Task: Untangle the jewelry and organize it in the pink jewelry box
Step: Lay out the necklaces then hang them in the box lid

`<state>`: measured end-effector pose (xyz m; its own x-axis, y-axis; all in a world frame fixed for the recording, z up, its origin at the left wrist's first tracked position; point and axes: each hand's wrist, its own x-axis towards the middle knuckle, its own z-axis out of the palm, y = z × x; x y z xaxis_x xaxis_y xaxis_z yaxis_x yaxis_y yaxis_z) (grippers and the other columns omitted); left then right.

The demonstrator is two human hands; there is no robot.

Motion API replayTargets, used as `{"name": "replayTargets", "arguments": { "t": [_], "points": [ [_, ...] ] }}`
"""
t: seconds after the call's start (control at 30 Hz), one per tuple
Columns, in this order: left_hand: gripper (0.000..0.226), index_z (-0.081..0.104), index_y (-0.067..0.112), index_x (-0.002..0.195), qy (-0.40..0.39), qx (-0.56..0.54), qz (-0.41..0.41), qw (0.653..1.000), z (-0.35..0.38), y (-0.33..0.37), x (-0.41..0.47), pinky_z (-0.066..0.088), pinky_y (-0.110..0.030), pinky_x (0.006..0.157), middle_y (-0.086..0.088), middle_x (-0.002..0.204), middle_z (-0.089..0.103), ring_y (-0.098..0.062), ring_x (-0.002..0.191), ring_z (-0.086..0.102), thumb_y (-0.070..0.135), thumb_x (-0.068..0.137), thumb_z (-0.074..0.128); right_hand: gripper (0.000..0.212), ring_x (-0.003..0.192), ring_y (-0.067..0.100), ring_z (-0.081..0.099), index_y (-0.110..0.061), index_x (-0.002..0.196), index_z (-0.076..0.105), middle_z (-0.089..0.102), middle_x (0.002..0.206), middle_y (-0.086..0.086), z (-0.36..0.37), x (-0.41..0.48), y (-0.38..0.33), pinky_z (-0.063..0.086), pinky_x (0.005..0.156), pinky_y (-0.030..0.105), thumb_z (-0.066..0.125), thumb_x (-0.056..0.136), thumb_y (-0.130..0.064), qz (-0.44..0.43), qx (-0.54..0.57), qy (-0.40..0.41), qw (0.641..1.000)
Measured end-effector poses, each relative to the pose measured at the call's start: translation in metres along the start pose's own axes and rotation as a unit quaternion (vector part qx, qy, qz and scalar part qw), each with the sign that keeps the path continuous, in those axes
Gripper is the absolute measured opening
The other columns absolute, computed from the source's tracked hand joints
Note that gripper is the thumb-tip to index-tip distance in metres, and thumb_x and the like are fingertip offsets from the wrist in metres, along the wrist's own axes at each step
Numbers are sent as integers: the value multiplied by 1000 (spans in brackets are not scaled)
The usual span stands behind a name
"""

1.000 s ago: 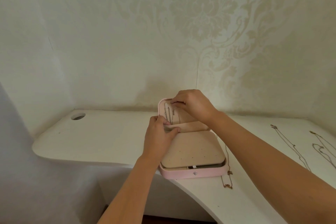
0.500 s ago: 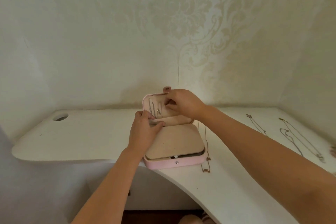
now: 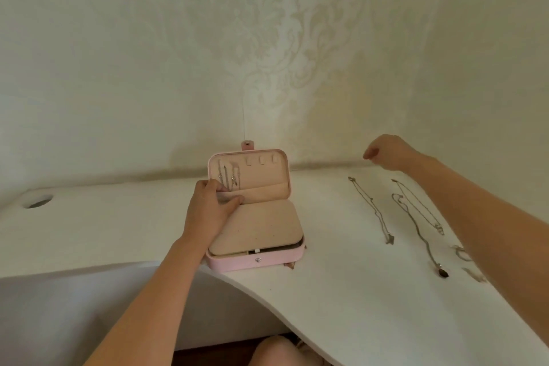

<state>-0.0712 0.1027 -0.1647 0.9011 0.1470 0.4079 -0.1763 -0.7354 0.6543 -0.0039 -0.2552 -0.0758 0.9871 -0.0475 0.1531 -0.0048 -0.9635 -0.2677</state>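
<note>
Wallpapered wall [image 3: 267, 38] fills the top half, pale damask pattern. White desk [image 3: 341, 291] runs below it with a curved front edge, and your knee [image 3: 276, 350] shows under it. Pink jewelry box [image 3: 237, 263] sits on the desk near the front edge, left of centre, open. Its lid [image 3: 267, 175] stands up toward the wall, and a beige insert panel [image 3: 258, 227] lies flat over the base.

Your left hand [image 3: 208, 211] pinches the lid's fabric pocket [image 3: 261, 192] at its left end, fingers curled over the edge. Your right hand [image 3: 389, 153] is in the air right of the box, near the wall, fingers loosely curled, nothing visible in them.

Below that arm three necklaces lie stretched on the desk, well apart from the box: thin necklace [image 3: 372, 211] nearest the box, pendant necklace [image 3: 416, 226] beside it, third necklace [image 3: 421, 208] running under your forearm. More bits lie at the right edge, too blurred to tell.

Hanging chains [image 3: 228, 177] are on the lid's left side, lower ends in the pocket, with three small tabs [image 3: 261, 160] to their right. Cable hole [image 3: 38, 201] is at the desk's far left. Snap [image 3: 258, 260] sits on the box front.
</note>
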Motion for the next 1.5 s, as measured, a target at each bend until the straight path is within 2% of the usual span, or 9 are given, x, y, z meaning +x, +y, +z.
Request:
{"name": "replayTargets", "arguments": {
  "t": [0.17, 0.3, 0.53, 0.67, 0.77, 1.0, 1.13, 1.33, 1.5],
  "points": [
    [31, 52, 13, 90, 0, 16, 3, 1000, 0, 0, 1, 35, -23, 71, -5, 101, 48, -17, 82, 48, 33, 79, 73, 38, 127, 24, 46, -8, 134, 51, 48, 140, 9, 14, -3, 64, 36, 102, 26, 49, 96, -13, 95, -108, -82, 986],
    [32, 51, 13, 89, -6, 28, 2, 1000, 0, -1, 1, 36, -25, 70, -4, 100, 48, -18, 81, 49, 36, 80, 72, 34, 123, 27, 49, -6, 127, 58, 53, 135, 12, 31, -1, 86, 38, 103, 30, 50, 94, -9, 138, -65, -69, 986],
    [33, 51, 14, 89, -3, 47, 2, 999, 2, -2, 1, 34, -26, 68, -4, 98, 48, -19, 80, 48, 37, 80, 72, 27, 92, 29, 54, 4, 98, 60, 63, 101, 16, 41, 5, 91, 42, 69, 28, 58, 93, -22, 168, -30, -58, 984],
    [32, 51, 14, 88, -1, 51, 6, 999, 2, -2, 1, 34, -26, 68, -5, 97, 48, -19, 79, 48, 37, 80, 72, 25, 92, 29, 56, 6, 107, 56, 59, 107, 19, 40, 7, 86, 39, 71, 26, 45, 98, -15, 169, 15, -73, 983],
    [33, 52, 14, 90, -3, 52, 4, 999, 3, -3, 2, 34, -26, 68, -4, 99, 49, -19, 79, 48, 38, 80, 71, 28, 59, 22, 48, -1, 69, 54, 54, 71, 13, 31, 12, 80, 38, 55, 26, 45, 96, -3, 151, 189, -103, 965],
    [33, 52, 13, 92, -6, 47, 2, 999, 4, -3, 1, 37, -27, 69, -6, 102, 50, -20, 81, 50, 39, 81, 70, 17, 44, 6, 39, -7, 87, 54, 51, 72, 4, -24, 0, 33, 38, 40, 15, 41, 96, -2, 72, 542, -217, 809],
    [36, 54, 11, 94, -6, 44, 3, 999, 3, -3, 1, 39, -26, 70, -6, 103, 49, -20, 82, 51, 39, 80, 71, 18, 39, 1, 29, -9, 94, 61, 49, 63, -6, -52, -10, -9, 21, 37, 12, 44, 98, -15, -36, 492, -229, 839],
    [36, 54, 11, 96, -7, 30, 1, 1000, 3, -2, 1, 38, -26, 70, -6, 104, 49, -20, 82, 50, 39, 80, 71, 18, 61, 3, 61, -7, 103, 65, 70, 73, -2, -84, -22, -85, 49, 55, 11, 50, 93, -3, -152, 520, -184, 820],
    [41, 55, 10, 103, -11, 33, -8, 999, 3, -3, 0, 40, -25, 72, -6, 107, 49, -19, 85, 51, 41, 81, 69, 14, 53, 2, 48, -13, 100, 70, 73, 90, -1, -94, -24, -146, 41, 52, 10, 62, 89, -12, -217, 452, -149, 852]
  ]
}}
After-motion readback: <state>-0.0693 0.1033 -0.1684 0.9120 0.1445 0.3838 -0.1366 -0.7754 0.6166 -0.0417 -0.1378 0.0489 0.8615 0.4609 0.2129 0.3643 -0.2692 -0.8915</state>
